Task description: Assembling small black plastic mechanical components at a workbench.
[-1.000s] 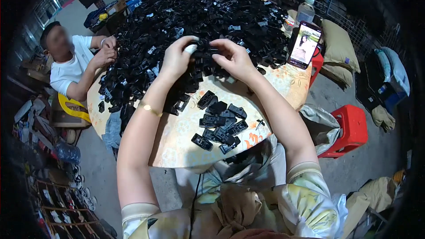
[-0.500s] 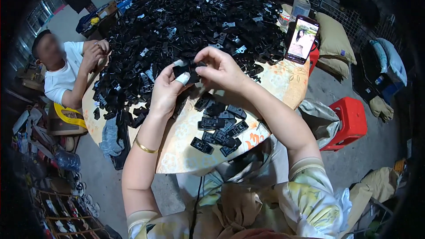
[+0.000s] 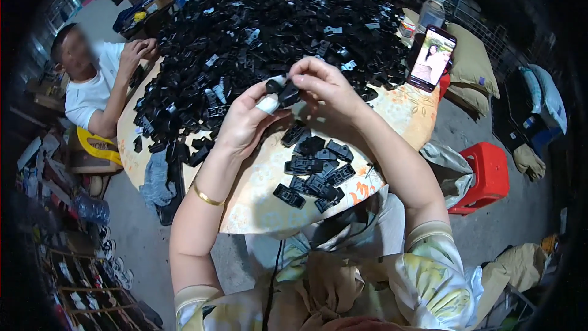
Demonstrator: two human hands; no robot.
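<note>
Black part [image 3: 288, 94] is hanging above the table [image 3: 248, 211], my left fingers [image 3: 267, 105] gripping it, my right fingers' [image 3: 308, 83] hold unclear. A small pile [image 3: 305, 165] is lying apart, perhaps done; a large heap [image 3: 269, 30] is waiting.

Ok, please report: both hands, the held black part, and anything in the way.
Left hand holds black part. Right hand pinched close; contact unclear. Large heap beyond, smaller pile closer in; neither seems in the way.
</note>
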